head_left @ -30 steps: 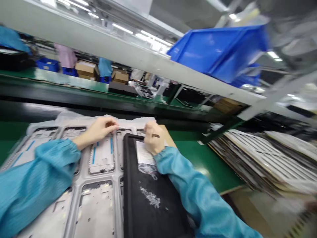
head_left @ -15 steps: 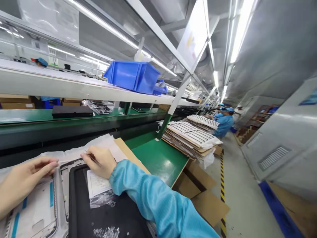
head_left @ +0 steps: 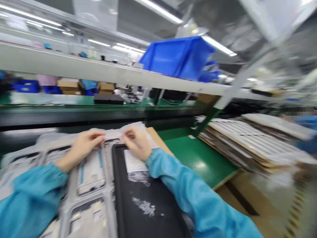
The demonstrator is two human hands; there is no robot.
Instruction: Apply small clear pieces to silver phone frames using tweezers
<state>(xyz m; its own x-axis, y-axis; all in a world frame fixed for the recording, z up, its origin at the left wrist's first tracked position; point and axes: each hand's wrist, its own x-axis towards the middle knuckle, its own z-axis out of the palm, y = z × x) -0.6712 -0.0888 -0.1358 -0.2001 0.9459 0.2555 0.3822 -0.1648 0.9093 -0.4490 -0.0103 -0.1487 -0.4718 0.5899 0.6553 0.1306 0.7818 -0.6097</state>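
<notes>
Fingers [head_left: 99, 136] on sideways white strip [head_left: 113, 134]

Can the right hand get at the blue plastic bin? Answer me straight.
Probably not: the right hand is pinching a pale strip with the left hand, down at the black mat, and the blue plastic bin sits high on the white shelf across the green bench.

Just above the black tray [head_left: 118, 185], the left hand [head_left: 84, 150] and the right hand [head_left: 136, 142] pinch a white strip [head_left: 113, 134], its edges blurred. A sheet of paper [head_left: 132, 161] lies on the tray's far end. A grey rack of phone frames [head_left: 91, 175] sits just left of the tray, stacked boards [head_left: 247, 143] lie well right of it, and a blue bin [head_left: 177, 58] sits on a shelf beyond it.
</notes>
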